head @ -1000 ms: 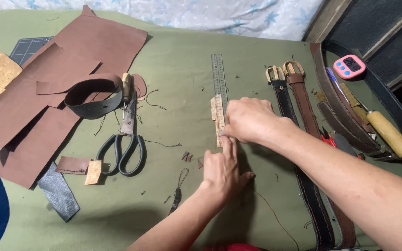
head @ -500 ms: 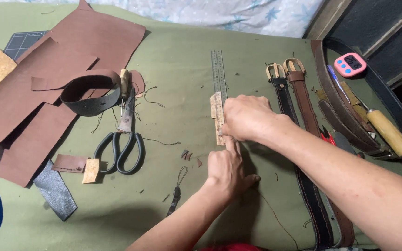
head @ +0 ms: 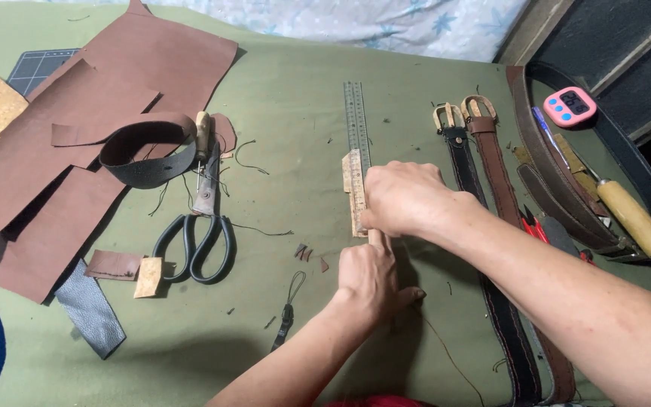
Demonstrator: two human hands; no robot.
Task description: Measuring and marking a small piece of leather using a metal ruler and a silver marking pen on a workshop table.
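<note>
A steel ruler (head: pixel 356 120) lies lengthwise on the green cloth (head: pixel 288 98), over a narrow tan leather strip (head: pixel 355 185). My right hand (head: pixel 404 200) presses down on the ruler and strip near their near end, fingers curled. Just below it, my left hand (head: pixel 369 277) rests on the cloth with its index finger stretched up to touch the strip's end under the right hand. What lies beneath both hands is hidden.
Brown leather sheets (head: pixel 92 128) and a curled dark strap (head: pixel 148 154) lie at the left, with black-handled scissors (head: pixel 194 234) beside them. Two buckled belts, black (head: pixel 484 249) and brown (head: pixel 506 203), run down the right. A pink timer (head: pixel 569 105) and a wooden-handled tool (head: pixel 634 218) sit far right.
Both hands stay on the ruler and strip. My left hand has shifted slightly, its finger now extended up against the strip's end. The view has drifted a little.
</note>
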